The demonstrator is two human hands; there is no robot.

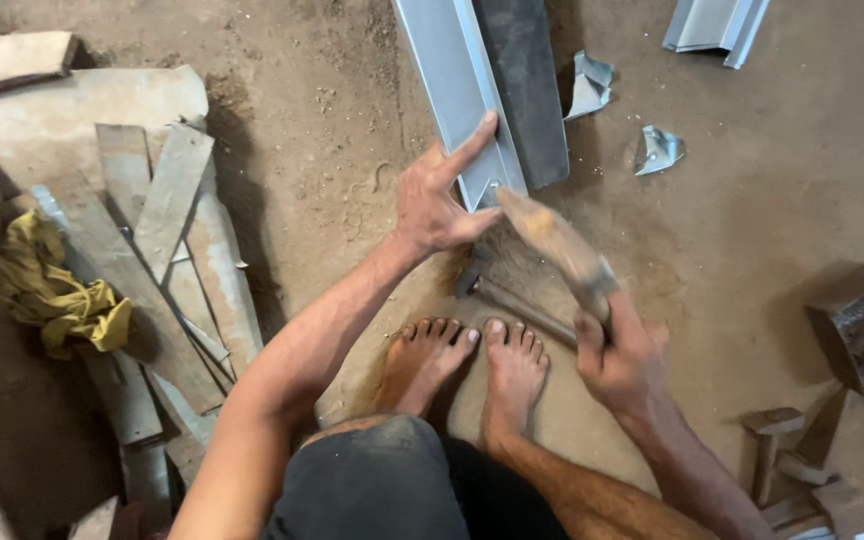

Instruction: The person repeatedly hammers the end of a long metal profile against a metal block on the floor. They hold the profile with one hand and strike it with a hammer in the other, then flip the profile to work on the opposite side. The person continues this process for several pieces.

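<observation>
Dirt floor (332,120) everywhere, with scrap wood planks (167,250) and a yellow rag (52,290) off to one side. Left hand (442,195) presses fingers spread on the end of a grey metal channel (452,80) lying on the ground. Right hand (617,355) is wrapped tight round a wooden hammer handle (557,245) (blurry), its far end at the channel's end. Bare feet (472,365) sit just below.

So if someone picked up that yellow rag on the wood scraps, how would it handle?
The yellow rag would probably be floppy, since it lies crumpled in soft folds. It looks light, just thin cloth. It likely wouldn't roll or slide, draped over the rough wooden planks.
</observation>
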